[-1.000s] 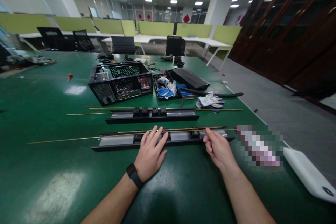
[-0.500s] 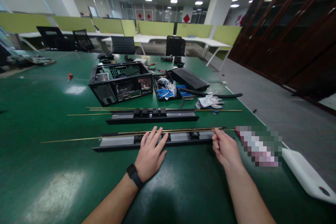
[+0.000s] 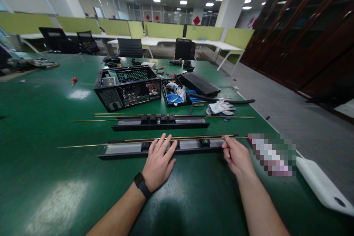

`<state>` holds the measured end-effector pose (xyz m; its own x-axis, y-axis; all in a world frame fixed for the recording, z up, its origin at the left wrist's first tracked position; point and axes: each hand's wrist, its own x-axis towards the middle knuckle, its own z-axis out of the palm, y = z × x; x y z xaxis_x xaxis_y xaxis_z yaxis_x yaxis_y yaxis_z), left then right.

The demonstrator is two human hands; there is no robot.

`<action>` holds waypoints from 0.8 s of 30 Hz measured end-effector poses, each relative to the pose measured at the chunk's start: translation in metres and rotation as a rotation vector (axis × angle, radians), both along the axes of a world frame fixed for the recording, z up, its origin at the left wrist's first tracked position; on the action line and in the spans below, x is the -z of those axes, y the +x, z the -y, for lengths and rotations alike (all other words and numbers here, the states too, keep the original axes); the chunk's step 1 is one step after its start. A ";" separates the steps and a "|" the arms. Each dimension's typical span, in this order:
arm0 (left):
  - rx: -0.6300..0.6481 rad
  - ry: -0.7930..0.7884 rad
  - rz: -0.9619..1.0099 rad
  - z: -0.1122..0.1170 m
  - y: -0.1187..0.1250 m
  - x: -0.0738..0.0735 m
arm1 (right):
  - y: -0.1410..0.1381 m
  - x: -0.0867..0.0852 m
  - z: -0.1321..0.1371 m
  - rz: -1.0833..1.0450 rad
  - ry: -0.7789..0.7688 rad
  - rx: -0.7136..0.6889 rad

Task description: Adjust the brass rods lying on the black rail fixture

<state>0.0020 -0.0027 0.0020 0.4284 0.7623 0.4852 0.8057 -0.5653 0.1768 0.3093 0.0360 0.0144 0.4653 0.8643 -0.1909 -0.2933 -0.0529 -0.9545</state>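
A long black channel (image 3: 118, 150) with a pale inner face lies across the green table in front of me, small black blocks (image 3: 205, 142) inside it. Thin brass rods run along its far edge, and one brass rod (image 3: 80, 146) sticks out well past the left end. My left hand (image 3: 158, 166) lies over the channel's middle with fingers spread, resting on the rods and partly covering the blocks. At the channel's right end, my right hand (image 3: 236, 153) pinches a brass rod between thumb and forefinger; its other fingers are curled.
A second channel (image 3: 160, 126) with black blocks and brass rods lies farther back. Behind it stand an open computer case (image 3: 127, 88) and a tray holding gloves (image 3: 177, 94). More gloves (image 3: 221, 107) lie to the right. A white object (image 3: 320, 182) sits at the right edge, beside a blurred-out item.
The rod with the long left overhang has slid to the right, so less of it sticks out. Both hands stay nearly in place.
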 end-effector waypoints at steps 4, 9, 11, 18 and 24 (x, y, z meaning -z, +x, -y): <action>-0.002 -0.010 -0.006 0.000 0.000 0.000 | 0.014 -0.001 -0.002 -0.015 -0.006 0.087; -0.003 -0.004 -0.005 0.000 0.000 -0.001 | 0.035 -0.005 -0.007 -0.021 -0.075 0.104; -0.002 -0.001 0.001 0.000 0.000 -0.001 | 0.040 -0.009 -0.009 -0.020 -0.114 0.080; -0.007 0.009 0.006 0.000 0.000 0.002 | 0.046 -0.020 -0.019 0.018 -0.220 0.023; -0.006 0.007 -0.004 0.001 -0.001 0.002 | 0.038 -0.013 -0.014 -0.004 -0.154 0.071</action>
